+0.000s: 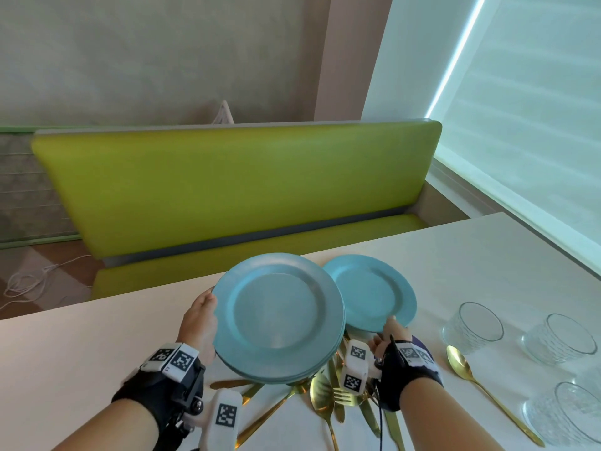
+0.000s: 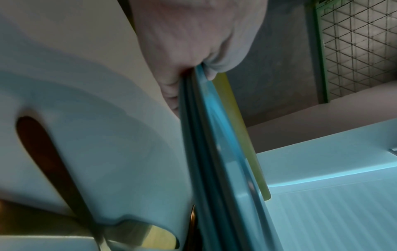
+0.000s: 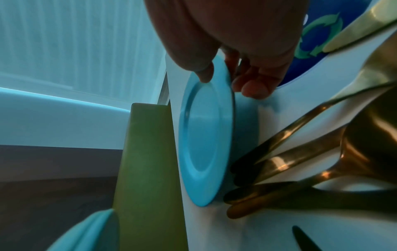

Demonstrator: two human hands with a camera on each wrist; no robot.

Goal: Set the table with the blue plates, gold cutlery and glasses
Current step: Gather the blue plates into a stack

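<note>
Plates were going down first. The left hand [image 1: 199,320] gripped the rim of a stack of round matte blue plates [image 1: 279,317], thumb over the top edge, fingers curled beneath, holding it clear of the smooth white table [image 1: 65,353]. The right hand [image 1: 388,336] pinched the near rim of a single blue plate [image 1: 370,292], thumb above, fingers under, low over the table beyond its fingertips. Shiny gold cutlery [image 1: 325,402] lay heaped beneath both wrists; ribbed clear glasses [image 1: 478,323] stood outside the right hand's knuckles. Next, probably: release this plate flat, then peel another off the stack.

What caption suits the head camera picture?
Left hand holds stacked round blue plates; right hand holds single blue plate on white table.
</note>
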